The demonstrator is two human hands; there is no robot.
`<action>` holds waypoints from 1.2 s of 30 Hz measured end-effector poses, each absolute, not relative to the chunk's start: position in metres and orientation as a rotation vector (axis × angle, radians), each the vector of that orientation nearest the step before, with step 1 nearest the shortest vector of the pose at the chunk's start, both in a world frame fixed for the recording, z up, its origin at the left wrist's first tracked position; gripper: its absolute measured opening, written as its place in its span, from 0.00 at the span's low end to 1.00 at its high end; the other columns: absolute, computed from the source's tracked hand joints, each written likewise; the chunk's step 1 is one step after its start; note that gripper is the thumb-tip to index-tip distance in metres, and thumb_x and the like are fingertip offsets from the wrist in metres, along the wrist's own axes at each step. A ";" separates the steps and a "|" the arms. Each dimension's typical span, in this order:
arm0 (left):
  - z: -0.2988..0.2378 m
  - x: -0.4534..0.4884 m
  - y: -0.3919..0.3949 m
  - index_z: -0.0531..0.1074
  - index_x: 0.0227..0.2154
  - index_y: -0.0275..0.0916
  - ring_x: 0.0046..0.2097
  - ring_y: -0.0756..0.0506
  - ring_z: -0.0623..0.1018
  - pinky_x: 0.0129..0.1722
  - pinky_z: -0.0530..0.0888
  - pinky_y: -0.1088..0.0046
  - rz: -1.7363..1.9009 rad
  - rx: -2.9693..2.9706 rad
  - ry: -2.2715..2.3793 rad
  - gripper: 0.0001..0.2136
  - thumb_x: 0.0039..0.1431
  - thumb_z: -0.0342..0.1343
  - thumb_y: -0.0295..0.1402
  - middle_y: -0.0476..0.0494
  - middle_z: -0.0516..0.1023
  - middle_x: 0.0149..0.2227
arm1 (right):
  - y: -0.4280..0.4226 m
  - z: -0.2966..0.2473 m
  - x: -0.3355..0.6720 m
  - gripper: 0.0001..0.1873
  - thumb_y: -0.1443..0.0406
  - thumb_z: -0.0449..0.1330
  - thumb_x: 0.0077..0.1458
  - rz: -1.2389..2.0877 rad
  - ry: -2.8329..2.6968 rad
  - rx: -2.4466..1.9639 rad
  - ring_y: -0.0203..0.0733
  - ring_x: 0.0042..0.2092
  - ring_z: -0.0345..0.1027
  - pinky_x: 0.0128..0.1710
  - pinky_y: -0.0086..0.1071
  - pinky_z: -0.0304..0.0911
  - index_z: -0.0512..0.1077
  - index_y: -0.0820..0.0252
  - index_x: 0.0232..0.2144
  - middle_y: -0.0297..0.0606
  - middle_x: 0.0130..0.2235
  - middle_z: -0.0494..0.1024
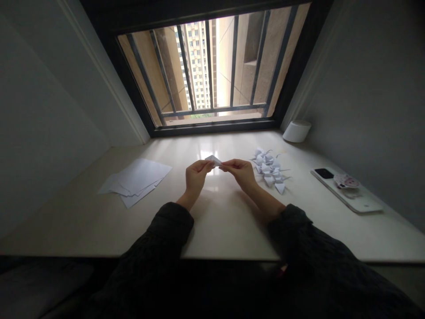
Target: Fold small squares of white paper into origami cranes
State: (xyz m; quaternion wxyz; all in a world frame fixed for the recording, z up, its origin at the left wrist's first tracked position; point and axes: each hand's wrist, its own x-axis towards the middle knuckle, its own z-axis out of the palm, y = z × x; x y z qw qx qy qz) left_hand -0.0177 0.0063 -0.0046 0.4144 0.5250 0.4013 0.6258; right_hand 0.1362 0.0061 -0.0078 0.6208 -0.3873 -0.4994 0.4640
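Observation:
My left hand [196, 175] and my right hand [239, 172] are raised over the middle of a pale desk [219, 221], fingertips meeting. Between them they pinch a small folded piece of white paper [213, 160]; each hand grips one side of it. Both hands are closed on the paper. Dark sleeves cover my forearms. To the right of my right hand lies a heap of several small folded white paper figures [269, 170]. A loose stack of flat white paper sheets [136, 180] lies to the left of my left hand.
A white phone [347, 189] with a round pink grip lies at the right side of the desk. A white rounded object [296, 131] stands in the far right corner. A barred window [212, 71] fills the wall behind the desk; walls close in on both sides.

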 end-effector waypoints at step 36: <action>-0.002 -0.004 -0.007 0.68 0.27 0.36 0.38 0.47 0.80 0.46 0.74 0.63 1.582 1.073 0.883 0.12 0.47 0.64 0.36 0.45 0.80 0.33 | 0.012 -0.017 0.134 0.16 0.61 0.73 0.31 1.305 -0.910 -0.816 0.39 0.32 0.74 0.40 0.38 0.70 0.79 0.57 0.28 0.36 0.29 0.81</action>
